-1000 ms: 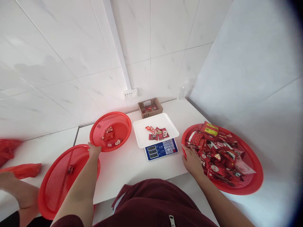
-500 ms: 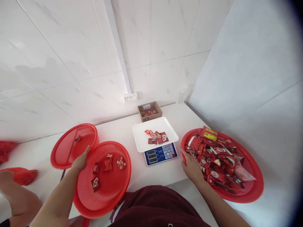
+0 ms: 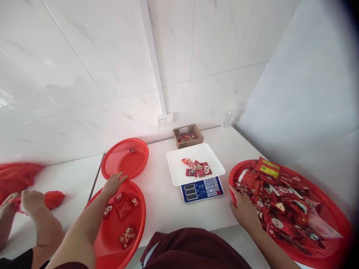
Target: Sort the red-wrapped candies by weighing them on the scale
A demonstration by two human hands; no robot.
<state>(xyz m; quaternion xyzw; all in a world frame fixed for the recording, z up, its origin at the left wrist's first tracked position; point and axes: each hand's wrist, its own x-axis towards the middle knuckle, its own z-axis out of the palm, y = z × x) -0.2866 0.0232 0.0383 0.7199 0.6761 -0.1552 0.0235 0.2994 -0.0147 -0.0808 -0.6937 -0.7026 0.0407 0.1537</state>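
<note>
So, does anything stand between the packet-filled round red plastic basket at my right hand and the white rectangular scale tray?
Nothing visible does. Between the basket, with your right hand on its rim, and the tray, only white tabletop shows; the scale's blue keypad panel sits in front of the tray.

I read "SF" on the cardboard box (image 3: 195, 142). On the keypad (image 3: 212, 187) of the scale (image 3: 185, 194) I make out digits 0 to 9; print on the red packets (image 3: 280, 209) is too small.
</note>
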